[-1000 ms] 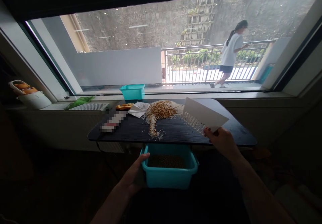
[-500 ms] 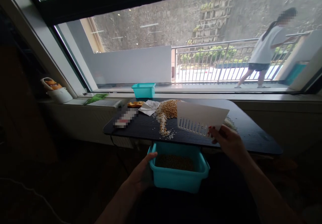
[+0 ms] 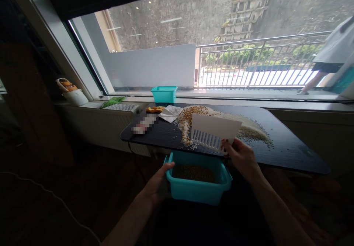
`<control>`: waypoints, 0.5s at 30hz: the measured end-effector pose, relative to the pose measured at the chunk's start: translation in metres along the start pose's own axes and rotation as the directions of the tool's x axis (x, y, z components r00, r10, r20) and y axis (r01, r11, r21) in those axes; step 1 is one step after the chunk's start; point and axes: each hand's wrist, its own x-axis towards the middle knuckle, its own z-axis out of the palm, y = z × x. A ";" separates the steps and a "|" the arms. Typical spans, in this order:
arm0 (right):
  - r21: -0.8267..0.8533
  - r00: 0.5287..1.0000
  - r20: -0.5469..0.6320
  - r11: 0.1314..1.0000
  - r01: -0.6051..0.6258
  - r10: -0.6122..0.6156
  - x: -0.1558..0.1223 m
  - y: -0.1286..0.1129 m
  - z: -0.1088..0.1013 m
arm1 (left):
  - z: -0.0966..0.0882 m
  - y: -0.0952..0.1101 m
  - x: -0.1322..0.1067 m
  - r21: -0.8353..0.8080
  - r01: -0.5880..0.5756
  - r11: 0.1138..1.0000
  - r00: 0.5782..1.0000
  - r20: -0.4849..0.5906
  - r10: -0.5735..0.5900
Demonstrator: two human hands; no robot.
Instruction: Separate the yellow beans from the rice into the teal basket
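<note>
My left hand point(image 3: 159, 181) grips the left rim of a turquoise plastic bin point(image 3: 197, 191), thumb over the edge. Small brownish grains or beans point(image 3: 195, 173) cover the bin's bottom; the dim light hides their kind. In my right hand point(image 3: 240, 155) is a white slotted scraper point(image 3: 215, 128), pinched at its lower right corner and tilted above the table's front edge. Behind the scraper lies a heap of yellow-tan beans point(image 3: 195, 112) mixed with white grains, and a pale grain pile point(image 3: 253, 130) spreads to the right.
The dark table point(image 3: 293, 146) stands against the windowsill. A second turquoise bin point(image 3: 164, 95), crumpled white paper point(image 3: 170, 113), a yellow-orange item point(image 3: 155, 109) and a blurred flat object point(image 3: 145, 124) are at its left. Outside the window, a person point(image 3: 334, 50) is partly in view.
The view has turned slightly right. The scraper has shifted a little left and stands clear of more of the pale grain pile. The person outside has moved right. My left hand still holds the bin.
</note>
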 end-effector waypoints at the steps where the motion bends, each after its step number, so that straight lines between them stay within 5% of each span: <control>1: 0.001 1.000 0.001 1.000 0.000 0.000 0.001 0.001 0.000 | 0.000 0.000 0.001 0.001 0.000 1.000 1.000 0.001 0.000; 15: 0.014 0.995 0.097 0.999 0.033 -0.034 0.002 -0.001 0.007 | 0.004 0.001 -0.002 -0.017 -0.007 1.000 1.000 -0.010 0.007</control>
